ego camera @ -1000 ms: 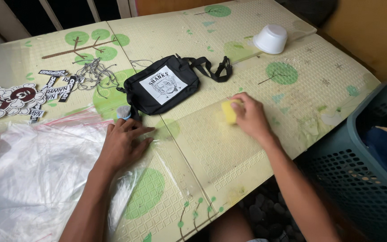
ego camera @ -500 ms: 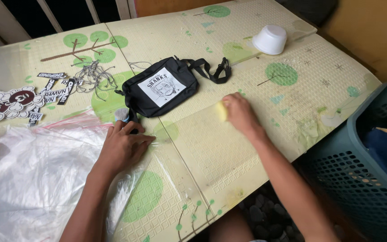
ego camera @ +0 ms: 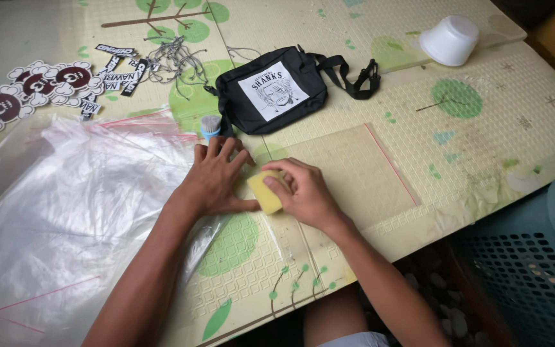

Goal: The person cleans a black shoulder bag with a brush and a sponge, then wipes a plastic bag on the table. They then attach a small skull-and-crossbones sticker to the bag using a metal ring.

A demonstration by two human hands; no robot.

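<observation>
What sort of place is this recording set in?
Probably a home packing spot on the floor: a patterned foam play mat, clear plastic bags, a black pouch bag, sticker cutouts and a teal laundry basket.

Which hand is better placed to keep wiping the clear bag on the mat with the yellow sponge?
Right. The right hand already grips the yellow sponge, pressed on the mat beside the clear bag. The left hand lies flat next to it, fingers spread, likely better suited to steadying.

Sponge on table, btwn both hands. Bag behind it; bowl far right, plastic sheets left.
</observation>
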